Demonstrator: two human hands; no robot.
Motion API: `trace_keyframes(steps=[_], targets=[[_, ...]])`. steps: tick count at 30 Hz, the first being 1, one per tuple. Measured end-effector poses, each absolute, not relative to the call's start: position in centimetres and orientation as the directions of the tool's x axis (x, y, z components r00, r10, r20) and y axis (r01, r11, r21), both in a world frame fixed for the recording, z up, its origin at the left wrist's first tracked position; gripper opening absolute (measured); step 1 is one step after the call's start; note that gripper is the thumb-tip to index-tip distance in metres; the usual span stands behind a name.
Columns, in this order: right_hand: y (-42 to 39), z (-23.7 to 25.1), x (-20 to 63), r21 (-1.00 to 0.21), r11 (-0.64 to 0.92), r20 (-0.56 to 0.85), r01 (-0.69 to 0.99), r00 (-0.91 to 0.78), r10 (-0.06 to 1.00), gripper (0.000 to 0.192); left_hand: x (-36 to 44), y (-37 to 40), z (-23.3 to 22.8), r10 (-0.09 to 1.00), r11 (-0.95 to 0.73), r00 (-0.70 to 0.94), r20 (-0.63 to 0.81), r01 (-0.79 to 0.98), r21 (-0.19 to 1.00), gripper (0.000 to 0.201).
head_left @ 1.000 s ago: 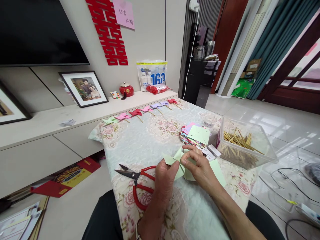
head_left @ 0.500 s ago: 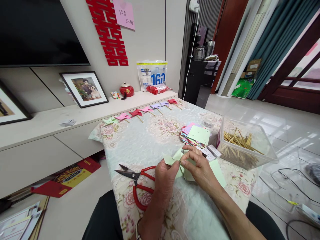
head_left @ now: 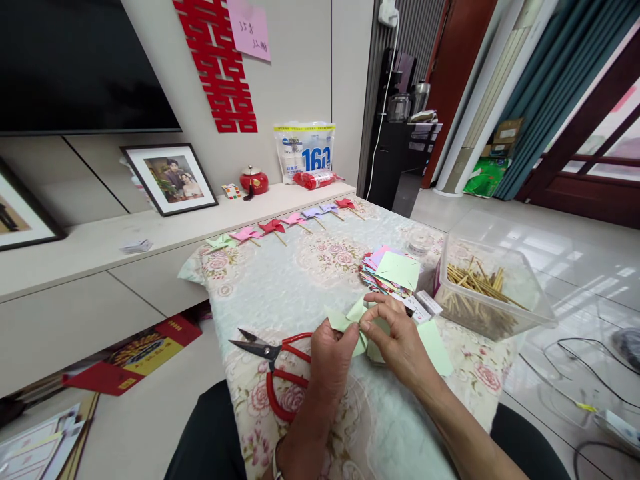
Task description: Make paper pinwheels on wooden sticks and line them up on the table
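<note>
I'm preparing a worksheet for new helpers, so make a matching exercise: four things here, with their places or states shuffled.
1. Scissors
2. Loose sticks
3. Pinwheels
4. Folded green paper

A. Inside the clear box
B. In a row along the tablecloth's far side
C. Held by left hand and right hand
D. Lying with blades apart

Pairs: 1-D, 2-A, 3-B, 4-C.
</note>
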State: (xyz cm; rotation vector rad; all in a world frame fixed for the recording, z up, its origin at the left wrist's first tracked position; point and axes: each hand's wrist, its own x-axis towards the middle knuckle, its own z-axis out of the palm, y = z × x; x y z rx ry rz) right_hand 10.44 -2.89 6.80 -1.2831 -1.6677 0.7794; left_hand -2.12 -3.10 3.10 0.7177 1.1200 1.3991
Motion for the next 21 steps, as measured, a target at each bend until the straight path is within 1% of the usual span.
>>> trace_keyframes(steps=[4,5,6,9,10,12,14,17,21], targets=[[-2.88,6.63,10.31,-0.894,0.269,0.274,0.358,-0.039,0.961,0.011,-2.00,-3.21,3.07,0.980,0.076,-0.137,-0.142,-0.404,0.912,0.038],[-2.85,6.49,10.27,-0.906,0.259,0.269,0.334,-0.018,0.963,0.014,-1.96,-3.23,3.07,0.983,0.073,-0.123,-0.136,-0.414,0.907,0.038],[-2.81,6.33,10.24,-0.920,0.245,0.257,0.307,0.000,0.966,0.022,-1.92,-3.24,3.07,0.985,0.072,-0.111,-0.132,-0.426,0.902,0.039],[-2.66,5.90,10.18,-0.957,0.193,0.201,0.217,0.011,0.980,0.055,-1.82,-3.18,2.99,0.984,0.079,-0.110,-0.143,-0.448,0.891,0.039],[-2.62,5.83,10.18,-0.966,0.179,0.182,0.186,0.000,0.983,0.063,-1.80,-3.13,2.95,0.982,0.082,-0.115,-0.149,-0.453,0.888,0.040],[-2.56,5.86,10.19,-0.978,0.153,0.150,0.144,-0.032,0.988,0.074,-1.79,-3.05,2.85,0.982,0.082,-0.113,-0.151,-0.467,0.881,0.042],[-2.53,6.01,10.22,-0.980,0.137,0.130,0.142,-0.056,0.990,0.078,-1.81,-2.98,2.77,0.985,0.080,-0.096,-0.143,-0.479,0.874,0.043],[-2.52,6.18,10.23,-0.976,0.138,0.129,0.167,-0.061,0.990,0.077,-1.89,-2.92,2.61,0.987,0.082,-0.086,-0.139,-0.474,0.877,0.041],[-2.51,5.90,10.08,-0.976,0.150,0.146,0.157,-0.038,0.989,0.076,-1.92,-2.83,2.22,0.985,0.080,-0.103,-0.140,-0.448,0.890,0.040]])
